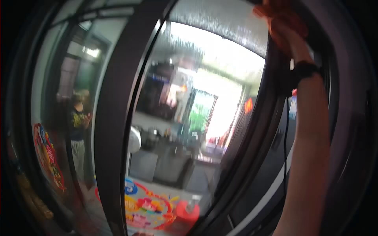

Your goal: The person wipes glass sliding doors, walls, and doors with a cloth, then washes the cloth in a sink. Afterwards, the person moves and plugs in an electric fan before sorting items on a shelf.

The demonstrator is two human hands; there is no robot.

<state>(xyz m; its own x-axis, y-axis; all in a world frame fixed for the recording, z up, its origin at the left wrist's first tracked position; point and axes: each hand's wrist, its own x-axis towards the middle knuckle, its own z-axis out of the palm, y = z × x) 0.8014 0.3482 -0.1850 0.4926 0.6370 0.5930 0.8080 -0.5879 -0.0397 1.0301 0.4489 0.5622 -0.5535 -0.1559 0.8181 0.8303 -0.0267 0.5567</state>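
Note:
My right hand (pixel 281 23) is raised to the top right, against the upper frame of a glass door. It is smeared by motion and tinted orange, so I cannot make out its fingers or whether a cloth is in it. A dark band (pixel 307 71) circles the wrist. Beside the hand, the glass pane (pixel 220 23) carries streaks that look wet near its top. The dark door frame (pixel 118 94) runs down the left of this pane. My left hand is not recognisable; only a small skin-toned sliver shows at the bottom edge.
Colourful stickers (pixel 147 204) cover the lower glass, near a blurred pink-red object (pixel 187 212). Behind the pane lies a kitchen-like room with a counter (pixel 169 165). A person (pixel 80 122) appears in the left glass, perhaps as a reflection. A dark cable (pixel 286 149) hangs beside my forearm.

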